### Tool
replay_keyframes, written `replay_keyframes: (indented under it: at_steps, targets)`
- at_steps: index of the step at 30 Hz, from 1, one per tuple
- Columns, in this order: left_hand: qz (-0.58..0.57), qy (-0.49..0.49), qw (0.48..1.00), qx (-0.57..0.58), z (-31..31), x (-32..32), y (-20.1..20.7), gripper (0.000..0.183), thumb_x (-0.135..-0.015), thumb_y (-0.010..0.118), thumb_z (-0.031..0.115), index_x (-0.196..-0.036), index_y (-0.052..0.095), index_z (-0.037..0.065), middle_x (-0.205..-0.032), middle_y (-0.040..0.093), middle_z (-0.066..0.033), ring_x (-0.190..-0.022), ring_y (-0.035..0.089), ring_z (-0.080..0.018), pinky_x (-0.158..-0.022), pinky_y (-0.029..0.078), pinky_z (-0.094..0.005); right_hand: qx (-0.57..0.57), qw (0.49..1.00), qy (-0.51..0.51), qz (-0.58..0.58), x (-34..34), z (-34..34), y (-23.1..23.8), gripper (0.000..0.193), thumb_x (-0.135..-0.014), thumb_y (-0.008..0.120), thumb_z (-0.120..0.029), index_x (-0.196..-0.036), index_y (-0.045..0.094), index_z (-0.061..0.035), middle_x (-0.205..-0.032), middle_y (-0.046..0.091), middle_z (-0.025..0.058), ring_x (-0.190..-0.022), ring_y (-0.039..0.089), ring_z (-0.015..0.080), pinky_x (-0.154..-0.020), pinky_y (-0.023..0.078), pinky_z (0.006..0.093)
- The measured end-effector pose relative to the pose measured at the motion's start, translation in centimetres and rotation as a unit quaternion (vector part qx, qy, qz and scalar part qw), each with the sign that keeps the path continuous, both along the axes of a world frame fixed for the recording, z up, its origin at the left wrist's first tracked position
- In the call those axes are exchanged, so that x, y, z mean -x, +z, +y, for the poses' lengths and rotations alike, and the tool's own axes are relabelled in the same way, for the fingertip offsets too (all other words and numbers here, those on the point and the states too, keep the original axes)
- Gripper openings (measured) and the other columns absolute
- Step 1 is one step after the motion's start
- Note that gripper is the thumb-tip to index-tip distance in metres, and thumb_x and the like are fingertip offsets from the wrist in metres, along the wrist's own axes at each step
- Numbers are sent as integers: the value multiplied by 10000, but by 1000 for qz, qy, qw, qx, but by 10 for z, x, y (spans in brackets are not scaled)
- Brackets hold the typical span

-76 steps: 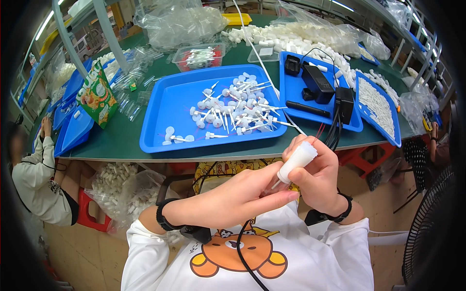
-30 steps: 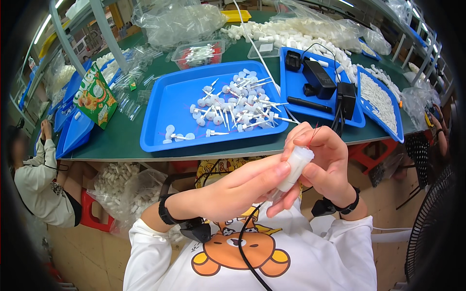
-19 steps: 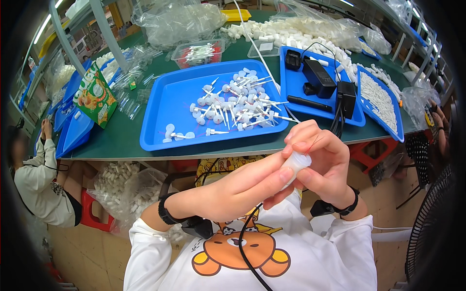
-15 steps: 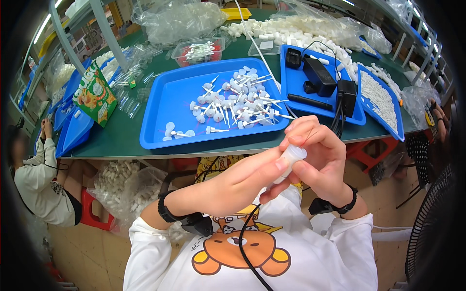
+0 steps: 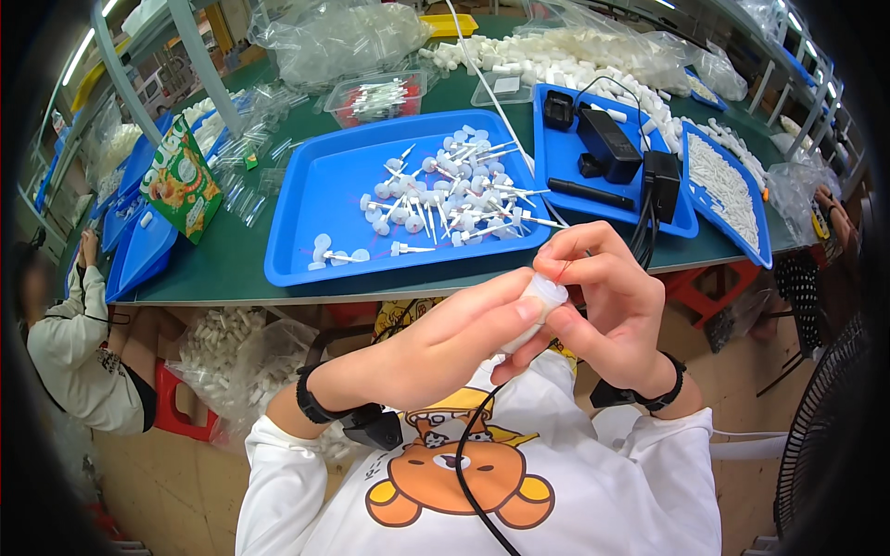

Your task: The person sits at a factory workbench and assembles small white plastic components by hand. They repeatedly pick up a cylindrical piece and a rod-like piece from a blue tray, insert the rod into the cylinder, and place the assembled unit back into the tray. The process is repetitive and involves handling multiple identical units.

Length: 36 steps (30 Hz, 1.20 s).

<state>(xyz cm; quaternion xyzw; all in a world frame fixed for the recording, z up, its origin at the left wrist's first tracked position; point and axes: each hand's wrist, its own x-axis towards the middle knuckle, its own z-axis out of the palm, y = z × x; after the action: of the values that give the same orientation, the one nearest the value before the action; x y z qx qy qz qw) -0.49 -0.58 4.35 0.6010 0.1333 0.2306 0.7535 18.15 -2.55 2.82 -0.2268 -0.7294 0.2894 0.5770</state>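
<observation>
My left hand [image 5: 450, 347] is wrapped round a small white plastic tube [image 5: 546, 293], its rimmed end tilted up and away from me. My right hand [image 5: 616, 310] is closed at that end. Its thumb lies against the tube's side, and its fingertips pinch a thin reddish strand [image 5: 564, 271] at the rim. What is inside the tube cannot be seen. Just beyond my hands is a blue tray [image 5: 320, 199] with many loose parts [image 5: 445, 199], each a white stick with translucent round discs.
A second blue tray [image 5: 565, 199] holds black adapters and cables; a third [image 5: 756, 246] holds small white pieces. A clear tub [image 5: 338, 97] stands behind. White tubes [image 5: 556, 69] are heaped at the back. A co-worker [image 5: 88, 343] sits left; a fan [image 5: 820, 417] stands right.
Both hands have drawn slightly left with the tube. My right fingertips have come closer to its rim, and the tube is still gripped.
</observation>
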Motion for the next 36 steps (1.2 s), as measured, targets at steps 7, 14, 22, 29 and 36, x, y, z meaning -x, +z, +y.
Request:
replay_keyframes:
  at_steps: [7,14,22,29,36]
  targets:
    - [-13,-18,1000,20,0,-1,1,301,-985,292,278,-1001,450,22,-758,443,-3,-640,409,-65,-602,355,-210,-22,999,-31,-13,0,-4,5,299,-681,656,44,-978,639,22,-991,555,144,-908,553,184,-780,457,289]
    - [6,-2,997,-81,1,-2,0,300,-982,319,268,-1061,449,10,-768,440,0,-652,401,-56,-585,359,-196,-26,998,-54,-17,1,-6,4,290,-651,669,47,-938,645,11,-982,569,142,-873,563,182,-740,463,279]
    - [1,14,998,-60,3,-4,-5,263,-942,363,208,-1105,455,24,-803,422,28,-641,350,-25,-562,315,-179,-60,994,-87,-37,5,-3,-2,293,-626,669,50,-914,642,9,-1003,600,146,-873,569,201,-746,458,293]
    - [23,9,995,-93,9,-1,-9,387,-953,333,249,-1200,425,-35,-977,501,-41,-678,420,-63,-591,378,-198,-78,987,-122,-71,9,-5,0,287,-654,630,58,-940,638,28,-1022,610,162,-904,576,246,-765,462,325]
    - [-33,62,998,4,3,-9,-5,297,-943,314,262,-1104,433,42,-786,429,5,-615,354,-55,-543,315,-187,-116,979,-118,-116,5,-4,2,291,-720,547,36,-1000,624,49,-1073,586,189,-937,572,274,-806,455,361]
